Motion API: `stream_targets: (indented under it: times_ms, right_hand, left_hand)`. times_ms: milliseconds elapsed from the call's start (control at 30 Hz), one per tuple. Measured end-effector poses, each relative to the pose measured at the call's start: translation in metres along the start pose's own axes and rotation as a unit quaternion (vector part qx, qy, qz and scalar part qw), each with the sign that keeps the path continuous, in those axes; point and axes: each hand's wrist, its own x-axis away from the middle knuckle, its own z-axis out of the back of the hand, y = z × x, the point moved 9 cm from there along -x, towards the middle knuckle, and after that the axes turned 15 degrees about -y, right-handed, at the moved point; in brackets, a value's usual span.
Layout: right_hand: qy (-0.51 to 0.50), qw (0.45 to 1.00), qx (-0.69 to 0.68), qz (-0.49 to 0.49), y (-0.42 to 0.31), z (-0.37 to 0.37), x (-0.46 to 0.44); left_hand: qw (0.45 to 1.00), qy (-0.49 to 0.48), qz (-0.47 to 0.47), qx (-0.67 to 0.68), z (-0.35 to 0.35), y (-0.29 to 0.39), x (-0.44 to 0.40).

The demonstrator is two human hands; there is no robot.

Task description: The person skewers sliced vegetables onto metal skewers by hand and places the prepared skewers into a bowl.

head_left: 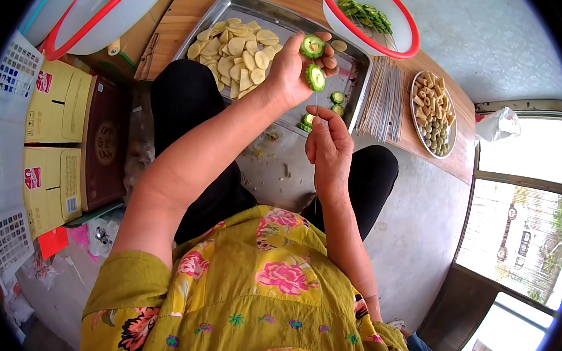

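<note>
At centre, the right hand [333, 143] pinches a skewer [316, 100] between thumb and fingers; a straight push along the shaft, with fingertips clear of the point, would probably serve best. The skewer's long axis runs nearly vertical, pointing toward the top of the frame at the lower slice [314, 77]. The left hand [289, 73], fingers curled, grips this and the upper slice [312, 46] over the tray [353, 70].

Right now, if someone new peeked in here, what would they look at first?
Probably the bright green-rimmed vegetable slices at the left hand, top centre, with the right hand holding a thin skewer just below. Next might come the pale potato slices heaped on the left of the metal tray, and the flowery yellow-green blouse filling the bottom.
</note>
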Motion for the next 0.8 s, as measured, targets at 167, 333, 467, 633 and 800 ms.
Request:
stream_targets:
  times_ms: [167,333,467,633,800]
  right_hand:
    - [0.014,1.000,-0.006,-0.006,-0.001,-0.001,0.000]
    - [0.015,1.000,-0.012,-0.004,0.004,-0.002,-0.004]
    - [0.010,1.000,-0.004,-0.004,0.005,-0.003,-0.006]
    - [0.005,1.000,0.003,-0.006,0.005,-0.003,-0.008]
    - [0.005,1.000,-0.003,0.002,0.007,-0.002,-0.013]
  left_hand:
    - [1.000,0.009,-0.006,0.004,0.001,0.000,0.000]
    - [1.000,0.012,-0.016,0.001,0.002,0.001,0.000]
    - [1.000,0.024,-0.017,-0.010,0.006,0.003,0.001]
    - [0.999,0.028,-0.020,-0.016,0.006,0.004,0.001]
    - [1.000,0.024,-0.015,-0.006,0.007,0.003,0.000]
